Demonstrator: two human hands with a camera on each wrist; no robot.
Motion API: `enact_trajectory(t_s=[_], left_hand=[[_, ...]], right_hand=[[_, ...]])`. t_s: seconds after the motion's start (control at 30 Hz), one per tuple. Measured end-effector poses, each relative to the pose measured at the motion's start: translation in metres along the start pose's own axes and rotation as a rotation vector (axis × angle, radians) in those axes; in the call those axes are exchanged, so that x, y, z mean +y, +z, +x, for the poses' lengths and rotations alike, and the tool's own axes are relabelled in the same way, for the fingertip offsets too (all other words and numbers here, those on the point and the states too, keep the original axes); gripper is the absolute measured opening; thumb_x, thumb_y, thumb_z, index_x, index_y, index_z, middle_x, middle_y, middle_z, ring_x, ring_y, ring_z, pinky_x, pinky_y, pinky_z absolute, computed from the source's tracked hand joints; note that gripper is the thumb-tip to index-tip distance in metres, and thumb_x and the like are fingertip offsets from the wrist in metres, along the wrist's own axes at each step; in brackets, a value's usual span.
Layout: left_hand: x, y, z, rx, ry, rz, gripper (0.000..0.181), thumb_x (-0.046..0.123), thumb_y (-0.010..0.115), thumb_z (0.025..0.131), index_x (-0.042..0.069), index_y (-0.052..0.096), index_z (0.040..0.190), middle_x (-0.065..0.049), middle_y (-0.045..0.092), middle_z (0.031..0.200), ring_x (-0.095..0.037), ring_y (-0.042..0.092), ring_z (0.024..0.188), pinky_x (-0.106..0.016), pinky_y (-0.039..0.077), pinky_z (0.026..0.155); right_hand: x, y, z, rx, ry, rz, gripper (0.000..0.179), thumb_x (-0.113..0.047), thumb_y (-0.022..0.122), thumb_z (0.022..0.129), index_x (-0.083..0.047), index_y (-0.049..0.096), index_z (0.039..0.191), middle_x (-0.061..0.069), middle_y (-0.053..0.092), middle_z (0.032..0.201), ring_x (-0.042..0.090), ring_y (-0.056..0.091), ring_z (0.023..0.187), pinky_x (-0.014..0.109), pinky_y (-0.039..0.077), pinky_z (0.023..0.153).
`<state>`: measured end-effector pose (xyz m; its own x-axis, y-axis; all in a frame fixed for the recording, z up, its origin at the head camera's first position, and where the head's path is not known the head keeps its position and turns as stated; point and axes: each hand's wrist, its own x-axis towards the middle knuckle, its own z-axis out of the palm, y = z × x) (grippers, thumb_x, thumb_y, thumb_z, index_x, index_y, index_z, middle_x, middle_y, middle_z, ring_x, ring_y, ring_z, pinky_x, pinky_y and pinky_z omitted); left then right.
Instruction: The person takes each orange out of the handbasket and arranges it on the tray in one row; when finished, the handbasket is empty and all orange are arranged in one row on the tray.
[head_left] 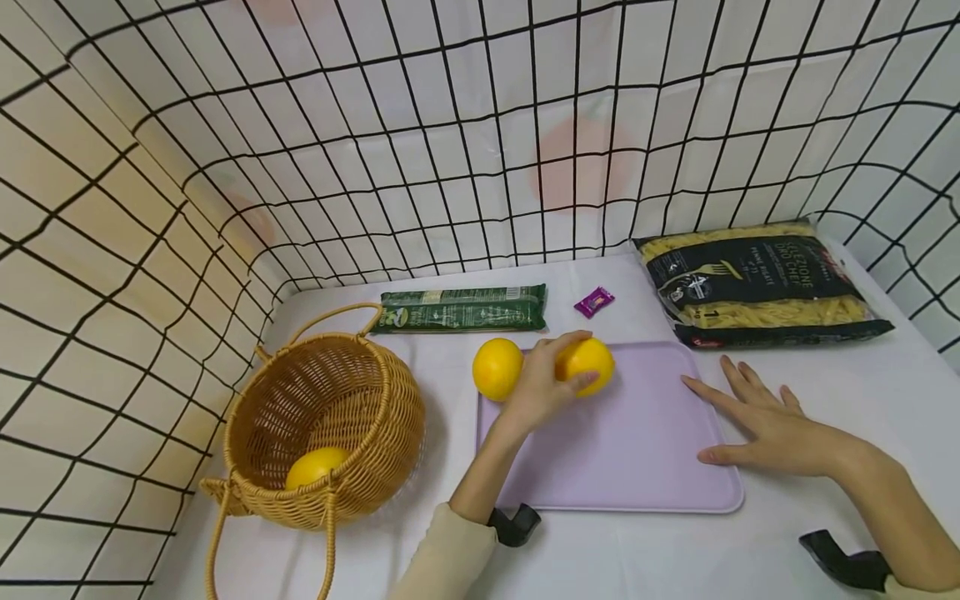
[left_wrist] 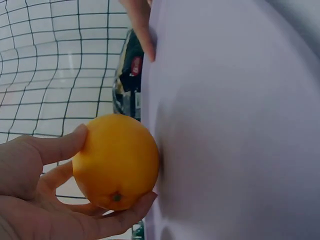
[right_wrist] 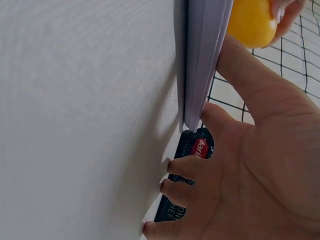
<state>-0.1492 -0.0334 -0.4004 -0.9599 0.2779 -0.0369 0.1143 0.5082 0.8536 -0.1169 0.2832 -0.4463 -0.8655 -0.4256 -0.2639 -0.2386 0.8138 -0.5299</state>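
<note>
My left hand [head_left: 542, 377] grips an orange [head_left: 588, 367] at the back of the lilac tray [head_left: 622, 467]. The left wrist view shows thumb and fingers curled round this orange [left_wrist: 117, 162], its stem end facing the camera. A second orange [head_left: 497, 369] sits at the tray's back left corner, just left of that hand. My right hand [head_left: 772, 429] lies with spread fingers at the tray's right edge. In the right wrist view the thumb and index finger of the right hand [right_wrist: 250, 155] touch the tray's rim [right_wrist: 207, 60].
A wicker basket [head_left: 405, 417] with a yellow-orange fruit [head_left: 317, 467] inside stands at left. Along the back lie a green packet [head_left: 465, 309], a purple wrapped candy [head_left: 594, 302] and a bag of penne pasta [head_left: 765, 283]. Black wire mesh [head_left: 487, 133] encloses the back and sides.
</note>
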Motion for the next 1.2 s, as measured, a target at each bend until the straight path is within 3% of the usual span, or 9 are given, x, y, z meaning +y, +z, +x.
enact_trajectory(t_s=[0.1, 0.33, 0.5, 0.67, 1.0, 1.2], left_hand=[[-0.002, 0.001, 0.000, -0.004, 0.004, -0.008, 0.053, 0.014, 0.075, 0.096, 0.018, 0.059, 0.146, -0.010, 0.060, 0.145, -0.028, 0.052, 0.131, -0.053, 0.036, 0.119], [-0.003, -0.001, -0.003, -0.036, -0.036, 0.018, 0.057, 0.019, 0.074, 0.097, 0.024, 0.054, 0.150, -0.014, 0.053, 0.148, -0.031, 0.052, 0.132, -0.054, 0.041, 0.116], [-0.003, -0.003, -0.006, -0.048, -0.031, 0.009, 0.061, 0.015, 0.074, 0.096, 0.025, 0.051, 0.152, -0.014, 0.053, 0.149, -0.031, 0.052, 0.134, -0.056, 0.038, 0.118], [-0.004, -0.001, -0.009, -0.002, -0.032, -0.011, 0.061, 0.014, 0.075, 0.094, 0.025, 0.053, 0.149, -0.015, 0.054, 0.145, -0.032, 0.054, 0.131, -0.058, 0.040, 0.116], [-0.003, 0.006, -0.009, 0.077, -0.020, 0.044, 0.062, 0.014, 0.076, 0.094, 0.022, 0.051, 0.151, -0.014, 0.054, 0.149, -0.034, 0.052, 0.136, -0.058, 0.038, 0.118], [-0.002, 0.009, -0.008, 0.094, -0.028, 0.066, 0.062, 0.017, 0.074, 0.096, 0.020, 0.050, 0.152, -0.015, 0.052, 0.152, -0.036, 0.052, 0.138, -0.057, 0.040, 0.118]], right_hand=[[0.000, 0.000, 0.000, -0.001, 0.000, -0.004, 0.101, -0.053, 0.077, 0.086, -0.025, 0.022, 0.166, 0.038, -0.007, 0.166, 0.063, -0.009, 0.151, 0.090, -0.006, 0.103], [-0.001, 0.001, -0.001, -0.006, 0.006, 0.003, 0.101, -0.053, 0.077, 0.086, -0.024, 0.022, 0.165, 0.038, -0.007, 0.166, 0.063, -0.009, 0.151, 0.090, -0.007, 0.103], [-0.001, 0.000, 0.000, 0.000, 0.004, -0.006, 0.102, -0.053, 0.078, 0.085, -0.024, 0.022, 0.166, 0.038, -0.006, 0.166, 0.063, -0.009, 0.151, 0.090, -0.006, 0.103], [-0.001, 0.000, 0.000, -0.001, 0.003, -0.003, 0.101, -0.053, 0.077, 0.086, -0.024, 0.022, 0.165, 0.039, -0.006, 0.166, 0.063, -0.009, 0.151, 0.090, -0.006, 0.104], [-0.001, 0.000, 0.000, 0.001, -0.005, -0.004, 0.101, -0.052, 0.077, 0.086, -0.025, 0.022, 0.166, 0.038, -0.006, 0.166, 0.063, -0.009, 0.151, 0.090, -0.006, 0.103], [-0.001, 0.000, 0.000, 0.004, -0.003, -0.015, 0.101, -0.053, 0.077, 0.086, -0.024, 0.022, 0.166, 0.039, -0.005, 0.166, 0.063, -0.009, 0.151, 0.090, -0.004, 0.103]])
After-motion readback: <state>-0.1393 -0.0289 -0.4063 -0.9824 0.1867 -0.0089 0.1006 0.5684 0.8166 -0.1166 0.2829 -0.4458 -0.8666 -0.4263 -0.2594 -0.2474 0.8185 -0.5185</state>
